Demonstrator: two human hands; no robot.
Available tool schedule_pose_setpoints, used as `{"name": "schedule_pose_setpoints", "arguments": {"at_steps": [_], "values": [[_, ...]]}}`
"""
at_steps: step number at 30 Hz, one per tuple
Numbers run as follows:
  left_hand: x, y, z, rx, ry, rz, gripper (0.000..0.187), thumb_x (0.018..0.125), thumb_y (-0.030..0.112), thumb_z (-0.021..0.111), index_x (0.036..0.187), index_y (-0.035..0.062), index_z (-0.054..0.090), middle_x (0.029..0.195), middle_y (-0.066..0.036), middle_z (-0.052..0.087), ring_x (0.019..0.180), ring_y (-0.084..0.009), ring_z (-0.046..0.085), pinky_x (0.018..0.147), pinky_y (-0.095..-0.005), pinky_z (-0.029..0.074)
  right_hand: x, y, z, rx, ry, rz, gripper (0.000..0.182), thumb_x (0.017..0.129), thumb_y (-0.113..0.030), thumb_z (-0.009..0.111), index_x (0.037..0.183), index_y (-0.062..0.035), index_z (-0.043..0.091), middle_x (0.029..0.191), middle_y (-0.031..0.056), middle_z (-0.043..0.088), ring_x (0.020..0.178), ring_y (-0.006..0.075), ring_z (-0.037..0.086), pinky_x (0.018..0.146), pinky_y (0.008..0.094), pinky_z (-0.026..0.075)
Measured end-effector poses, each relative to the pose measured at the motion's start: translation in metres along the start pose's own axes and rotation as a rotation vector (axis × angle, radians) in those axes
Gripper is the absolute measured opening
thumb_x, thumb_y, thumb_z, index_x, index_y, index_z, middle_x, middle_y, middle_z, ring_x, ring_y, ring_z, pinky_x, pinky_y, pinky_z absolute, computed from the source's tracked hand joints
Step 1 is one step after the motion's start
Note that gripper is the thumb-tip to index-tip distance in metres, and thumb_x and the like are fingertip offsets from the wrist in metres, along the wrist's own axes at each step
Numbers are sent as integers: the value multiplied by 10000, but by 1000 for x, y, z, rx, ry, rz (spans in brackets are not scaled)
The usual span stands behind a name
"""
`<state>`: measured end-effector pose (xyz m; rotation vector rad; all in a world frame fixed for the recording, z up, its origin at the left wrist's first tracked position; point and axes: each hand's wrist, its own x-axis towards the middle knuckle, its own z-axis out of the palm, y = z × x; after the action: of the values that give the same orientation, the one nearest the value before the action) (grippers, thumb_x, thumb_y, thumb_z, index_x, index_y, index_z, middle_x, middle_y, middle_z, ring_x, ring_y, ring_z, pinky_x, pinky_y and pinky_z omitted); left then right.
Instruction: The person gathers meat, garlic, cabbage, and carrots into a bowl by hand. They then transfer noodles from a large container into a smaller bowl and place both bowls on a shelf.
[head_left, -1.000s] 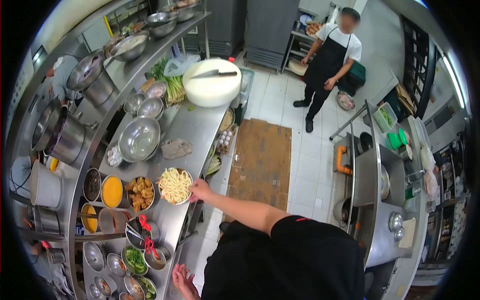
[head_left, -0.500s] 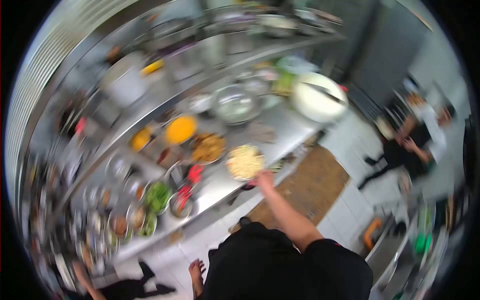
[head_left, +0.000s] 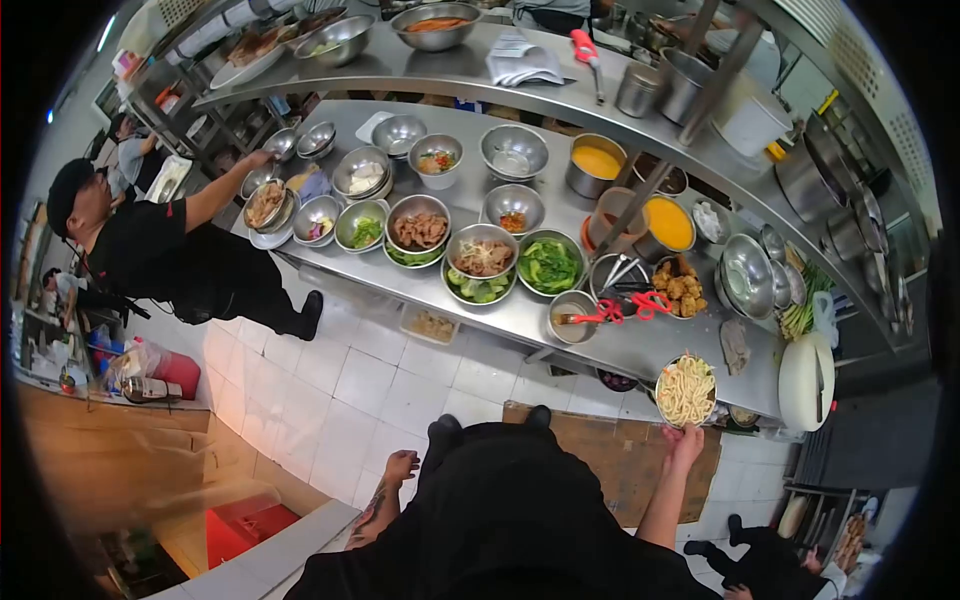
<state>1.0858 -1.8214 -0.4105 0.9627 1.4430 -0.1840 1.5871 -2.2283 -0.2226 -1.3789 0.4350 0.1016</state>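
My right hand (head_left: 684, 445) grips the near rim of a metal bowl of thick pale noodles (head_left: 687, 388), which is out in front of me by the counter's front edge. Bits of vegetable show among the noodles. My left hand (head_left: 402, 467) hangs low over the floor by my leg, fingers loosely curled and nothing in it. On the steel counter (head_left: 620, 345), left of the noodles, stand a small metal bowl (head_left: 572, 316) and red-handled scissors (head_left: 640, 305). Behind the noodles are a bowl of fried brown pieces (head_left: 680, 287) and a crumpled cloth (head_left: 734, 346).
Bowls of leafy greens (head_left: 551, 264) and sliced meat (head_left: 418, 228) line the counter. A round white cutting board (head_left: 806, 380) with a knife is at its right end. A steel shelf (head_left: 560, 85) runs above. A co-worker (head_left: 170, 230) reaches over the counter's left end; another person (head_left: 770, 560) is at lower right.
My view has swung left and steadied, bringing the co-worker and the counter's left end into sight. The noodle bowl stays in my right hand, now farther right in view.
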Motion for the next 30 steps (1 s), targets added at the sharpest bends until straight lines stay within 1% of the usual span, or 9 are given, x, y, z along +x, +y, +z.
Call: {"name": "schedule_pose_setpoints", "arguments": {"at_steps": [5, 9, 13, 14, 16, 19, 21, 25, 30], "values": [[20, -1, -75, 89, 58, 10, 285, 902, 272, 611, 1082, 55, 652, 876, -52, 687, 720, -157, 638, 565, -353, 518, -53, 0, 36, 26, -60, 119, 116, 913, -95, 561, 1005, -28, 584, 931, 129, 688, 724, 229, 690, 596, 299, 582], [37, 22, -130, 117, 100, 55, 297, 922, 268, 607, 1127, 54, 634, 877, -60, 680, 704, -142, 623, 545, -329, 503, -85, 17, 57, 127, -61, 163, 124, 907, -86, 563, 1011, -26, 595, 922, 127, 690, 722, 218, 691, 593, 300, 582], [36, 59, -154, 121, 115, 109, 318, 944, 278, 593, 1175, 60, 613, 932, -66, 687, 747, -156, 638, 570, -339, 511, -94, 24, 62, 164, -71, 152, 105, 923, -86, 559, 987, -4, 575, 853, 146, 692, 671, 222, 696, 561, 306, 587], [37, 64, -155, 139, 107, 116, 318, 944, 278, 593, 1175, 60, 613, 932, -66, 687, 747, -156, 638, 570, -339, 511, -92, 24, 61, 154, -84, 141, 97, 924, -90, 573, 968, -9, 544, 839, 155, 689, 655, 228, 697, 555, 317, 589], [39, 71, -153, 177, 118, 101, 375, 934, 317, 595, 1218, 72, 591, 1069, -77, 687, 899, -194, 660, 719, -403, 544, -85, 22, 60, 151, -86, 130, 112, 925, -93, 587, 949, -13, 513, 824, 163, 686, 638, 234, 697, 549, 328, 591], [43, 73, -133, 180, 123, 89, 352, 951, 313, 587, 1207, 72, 598, 1046, -73, 691, 873, -190, 663, 651, -369, 530, -67, 13, 53, 136, -73, 121, 117, 929, -82, 579, 915, -22, 480, 805, 186, 679, 619, 243, 696, 538, 335, 589], [37, 75, -113, 177, 110, 94, 354, 954, 315, 583, 1210, 72, 597, 1049, -74, 692, 874, -189, 662, 655, -367, 531, -46, 13, 50, 96, -43, 90, 110, 939, -95, 559, 964, -14, 491, 794, 180, 681, 595, 231, 684, 536, 320, 585], [23, 68, -70, 124, 42, 115, 349, 962, 314, 568, 1213, 73, 594, 1075, -83, 693, 896, -189, 662, 674, -365, 536, -3, 7, 47, 77, -47, 111, 120, 938, -103, 561, 951, -28, 469, 800, 189, 676, 610, 236, 687, 538, 337, 586], [21, 53, -43, 185, -4, 80, 351, 963, 306, 574, 1229, 77, 590, 1080, -86, 697, 903, -195, 668, 689, -371, 537, 31, 15, 40, 45, -9, 170, 152, 927, -121, 574, 1031, -34, 505, 904, 179, 673, 706, 263, 697, 577, 358, 595]]}}
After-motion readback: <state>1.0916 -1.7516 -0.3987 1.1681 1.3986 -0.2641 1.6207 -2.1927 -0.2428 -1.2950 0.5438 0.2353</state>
